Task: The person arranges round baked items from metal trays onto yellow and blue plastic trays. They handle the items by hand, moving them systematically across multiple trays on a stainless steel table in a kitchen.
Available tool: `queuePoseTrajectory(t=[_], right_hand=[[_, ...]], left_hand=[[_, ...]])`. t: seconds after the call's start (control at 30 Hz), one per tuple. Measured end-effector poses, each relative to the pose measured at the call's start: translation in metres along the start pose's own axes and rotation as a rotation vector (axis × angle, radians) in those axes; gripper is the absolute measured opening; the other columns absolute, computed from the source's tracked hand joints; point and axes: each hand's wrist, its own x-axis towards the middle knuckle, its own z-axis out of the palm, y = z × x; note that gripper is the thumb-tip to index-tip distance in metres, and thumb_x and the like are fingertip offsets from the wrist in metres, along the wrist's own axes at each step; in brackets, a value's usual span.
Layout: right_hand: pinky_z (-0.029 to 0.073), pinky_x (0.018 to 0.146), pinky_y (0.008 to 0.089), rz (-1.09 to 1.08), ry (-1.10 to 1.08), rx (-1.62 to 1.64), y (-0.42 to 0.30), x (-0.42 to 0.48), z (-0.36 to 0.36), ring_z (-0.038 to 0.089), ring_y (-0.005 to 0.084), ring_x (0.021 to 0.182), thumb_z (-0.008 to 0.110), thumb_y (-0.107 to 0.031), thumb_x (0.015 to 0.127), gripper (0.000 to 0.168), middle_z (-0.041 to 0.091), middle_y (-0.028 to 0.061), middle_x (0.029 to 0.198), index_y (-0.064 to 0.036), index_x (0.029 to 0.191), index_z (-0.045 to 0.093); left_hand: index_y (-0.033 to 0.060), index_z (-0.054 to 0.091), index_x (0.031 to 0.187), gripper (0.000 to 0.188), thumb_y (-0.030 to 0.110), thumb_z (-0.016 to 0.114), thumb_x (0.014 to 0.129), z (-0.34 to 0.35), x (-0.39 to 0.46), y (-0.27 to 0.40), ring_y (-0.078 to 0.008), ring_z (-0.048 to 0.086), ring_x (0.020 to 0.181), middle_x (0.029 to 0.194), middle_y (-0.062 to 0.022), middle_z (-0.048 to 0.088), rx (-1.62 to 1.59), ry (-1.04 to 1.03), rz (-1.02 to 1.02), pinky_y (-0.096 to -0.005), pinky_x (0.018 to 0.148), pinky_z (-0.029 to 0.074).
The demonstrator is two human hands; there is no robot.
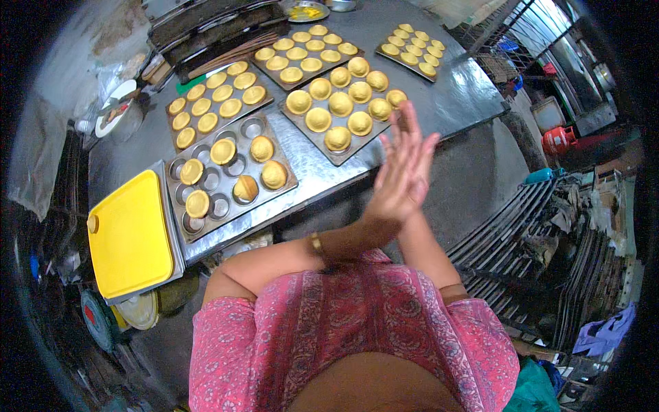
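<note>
My left hand (386,190) and my right hand (418,172) are pressed palm to palm at the table's front edge, fingers extended, with no object seen between them. Just beyond them lies a muffin tin (333,157) full of domed yellow cakes. Nearer on the left, another muffin tin (234,209) has several bare cups and several cakes, some lifted or tilted in their cups. Behind it are a tin of flatter cakes (222,92) and a further full tin (311,64). A small full tin (410,51) sits at the back right.
A yellow tray (131,232) with one small cake (92,223) on its rim lies at the metal table's (463,98) left end. A white bowl (119,110), a bundle of thin sticks (231,54) and a metal plate (308,12) are farther back. A metal rack (504,226) stands at right.
</note>
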Motion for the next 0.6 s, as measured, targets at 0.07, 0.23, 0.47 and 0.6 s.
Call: queuePoseTrajectory(t=[0.07, 0.23, 0.47, 0.6], right_hand=[[0.026, 0.108, 0.0436, 0.091, 0.001, 0.138, 0.003, 0.014, -0.066, 0.025, 0.0245, 0.14, 0.023, -0.061, 0.095, 0.071, 0.021, 0.005, 0.154, -0.012, 0.146, 0.027], [0.03, 0.105, 0.0423, 0.207, 0.067, 0.458, -0.003, -0.043, -0.121, 0.025, 0.0242, 0.139, 0.025, -0.064, 0.093, 0.075, 0.024, 0.0055, 0.153, -0.011, 0.147, 0.024], [0.019, 0.111, 0.0428, -0.415, 0.076, -0.283, -0.099, -0.081, -0.108, 0.02, 0.0251, 0.141, 0.02, -0.073, 0.088, 0.092, 0.024, 0.0128, 0.153, -0.002, 0.146, 0.025], [0.018, 0.113, 0.0424, -0.877, 0.626, -0.804, -0.113, -0.072, -0.145, 0.019, 0.0262, 0.142, 0.02, -0.071, 0.089, 0.089, 0.023, 0.0132, 0.153, -0.002, 0.145, 0.026]], left_hand=[[0.0005, 0.021, 0.146, 0.062, 0.037, 0.037, 0.098, 0.031, -0.005, 0.002, -0.0363, 0.004, 0.143, 0.153, -0.0209, 0.014, 0.047, -0.095, 0.092, -0.0487, 0.114, 0.007], [0.0047, 0.028, 0.145, 0.057, 0.038, 0.032, 0.098, 0.096, 0.018, -0.02, -0.0334, 0.008, 0.144, 0.153, -0.0207, 0.016, 0.191, -0.344, -0.069, -0.0468, 0.115, 0.007], [0.0056, 0.041, 0.139, 0.07, 0.059, 0.027, 0.096, 0.15, 0.041, -0.139, -0.032, 0.019, 0.14, 0.152, -0.0172, 0.023, -0.465, -0.545, -0.868, -0.0474, 0.112, 0.019], [0.0024, 0.038, 0.14, 0.072, 0.058, 0.023, 0.097, 0.176, 0.021, -0.071, -0.0288, 0.029, 0.137, 0.151, -0.0145, 0.026, -0.645, -0.503, -1.242, -0.0433, 0.111, 0.023]])
